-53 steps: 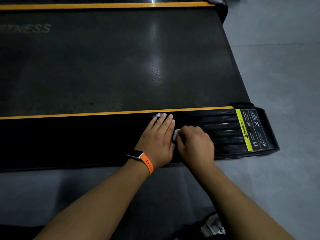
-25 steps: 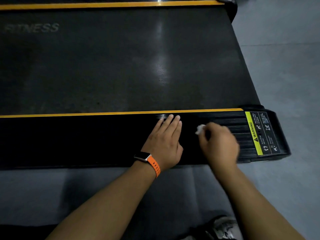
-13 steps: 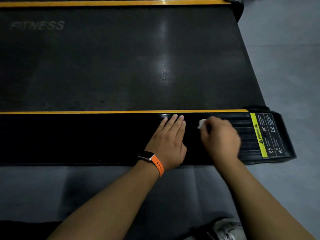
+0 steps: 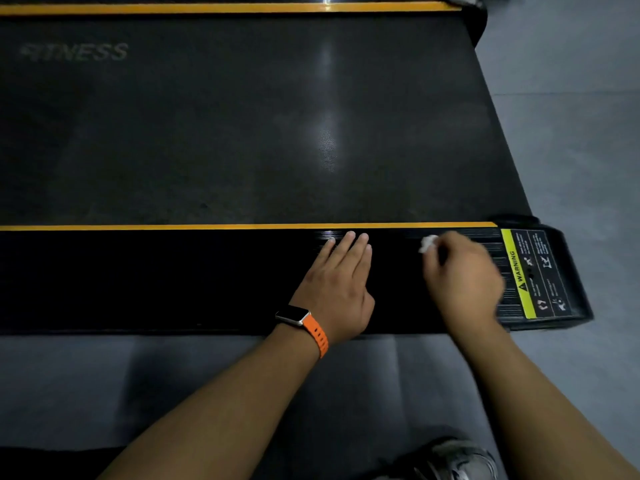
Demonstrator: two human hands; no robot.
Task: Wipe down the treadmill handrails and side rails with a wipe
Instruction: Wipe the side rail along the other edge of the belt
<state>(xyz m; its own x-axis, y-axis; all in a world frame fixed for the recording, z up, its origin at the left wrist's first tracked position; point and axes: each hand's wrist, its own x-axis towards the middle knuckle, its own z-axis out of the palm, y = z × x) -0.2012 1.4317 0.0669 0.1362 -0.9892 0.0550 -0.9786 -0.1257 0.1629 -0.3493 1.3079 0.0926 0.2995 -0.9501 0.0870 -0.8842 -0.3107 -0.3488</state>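
Observation:
The near side rail of the treadmill is a black ribbed strip with a yellow line along its far edge. My left hand lies flat on it with straight fingers and wears an orange-strapped watch. To its right, my right hand grips a small white wipe, which sticks out past the fingertips and touches the rail close to the yellow line. Most of the wipe is hidden inside the fist.
The dark running belt fills the upper view, with a far side rail beyond it. A yellow warning label marks the rail's right end cap. Grey floor lies to the right and in front. A shoe shows at the bottom.
My right hand has slid the wipe rightward along the rail, away from my left hand and toward the warning label. My left hand stayed flat in place.

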